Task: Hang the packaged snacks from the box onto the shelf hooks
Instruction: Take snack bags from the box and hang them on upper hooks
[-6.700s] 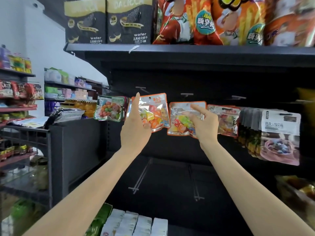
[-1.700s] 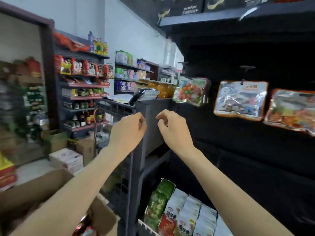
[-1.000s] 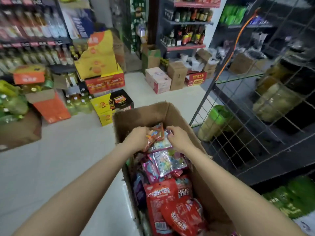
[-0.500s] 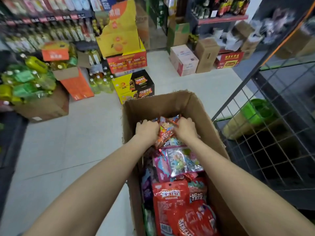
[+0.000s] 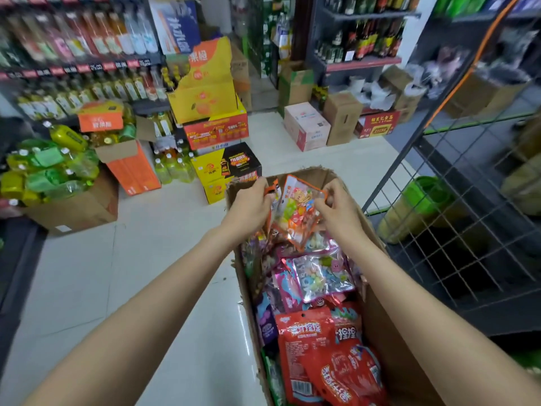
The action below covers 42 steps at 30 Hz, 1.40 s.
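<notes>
Hands (image 5: 251, 205) (image 5: 341, 212) pinch packets (image 5: 295, 212); left packet mostly hidden.

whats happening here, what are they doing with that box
A person is restocking in a shop aisle. Both hands are over an open cardboard box full of snack packets. The left hand and right hand each grip an upper corner of an orange-edged clear candy packet, holding it above the pile. Nothing is hung yet.

Glossy plastic snack packets (image 5: 297, 212), matt cardboard box (image 5: 380, 326), seemingly polished floor (image 5: 164, 259).
</notes>
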Tool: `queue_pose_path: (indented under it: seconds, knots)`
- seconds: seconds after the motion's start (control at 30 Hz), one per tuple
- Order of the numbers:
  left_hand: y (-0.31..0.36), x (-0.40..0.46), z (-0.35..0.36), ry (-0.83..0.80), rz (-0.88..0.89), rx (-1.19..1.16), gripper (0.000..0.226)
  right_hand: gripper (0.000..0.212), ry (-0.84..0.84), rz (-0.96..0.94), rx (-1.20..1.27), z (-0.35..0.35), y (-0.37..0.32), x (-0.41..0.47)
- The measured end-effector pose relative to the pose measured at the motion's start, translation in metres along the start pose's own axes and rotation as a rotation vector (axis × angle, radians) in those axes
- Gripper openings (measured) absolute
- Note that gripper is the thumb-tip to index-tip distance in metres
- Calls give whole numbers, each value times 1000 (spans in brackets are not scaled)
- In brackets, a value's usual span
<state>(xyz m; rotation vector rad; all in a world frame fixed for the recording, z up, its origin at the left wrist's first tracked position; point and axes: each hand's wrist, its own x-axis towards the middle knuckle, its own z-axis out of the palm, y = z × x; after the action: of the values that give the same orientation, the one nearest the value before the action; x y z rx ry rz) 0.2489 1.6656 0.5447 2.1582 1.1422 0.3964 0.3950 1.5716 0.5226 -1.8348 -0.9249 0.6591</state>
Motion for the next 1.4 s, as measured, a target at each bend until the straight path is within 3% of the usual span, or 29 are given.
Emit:
queue_pose_path:
  seconds: [0.1, 0.23, 0.37, 0.47, 0.57, 0.77, 0.83, 0.93, 1.03, 1.17, 1.23, 1.4]
  knots:
    - [12, -10, -21, 133, 77, -95, 13, 21, 107, -7, 176, -15, -25, -24]
    - [39, -26, -49, 308, 152, -159, 14, 44, 278, 15, 369, -39, -62, -65]
    - [78, -44, -69, 310, 279, -97, 14, 33, 470, -47, 601, -72, -96, -107]
    - [117, -61, -80, 272, 436, -83, 40, 27, 563, -140, 660, -96, -121, -135]
    - [167, -71, -90, 189, 518, -289, 35, 26, 679, -244, 622, -125, -144, -165]
    - [268, -110, -89, -40, 621, -460, 27, 28, 894, -348, 583, -185, -172, -222]
    - [293, -126, -86, -48, 720, -537, 26, 24, 928, -365, 563, -204, -178, -245]
    - [327, -147, -79, -7, 918, -473, 21, 9, 999, -358, 405, -236, -188, -285]
    - [363, -171, -72, -84, 1065, -464, 19, 17, 991, -327, 174, -271, -200, -328]
    - [413, -217, -53, -115, 1239, -464, 19, 54, 854, -357, -142, -312, -208, -383]
    - [437, -243, -43, -131, 1261, -541, 21, 56, 932, -413, -236, -328, -208, -410]
    - [491, -305, -20, -129, 1291, -638, 22, 38, 1255, -399, -274, -357, -198, -473]
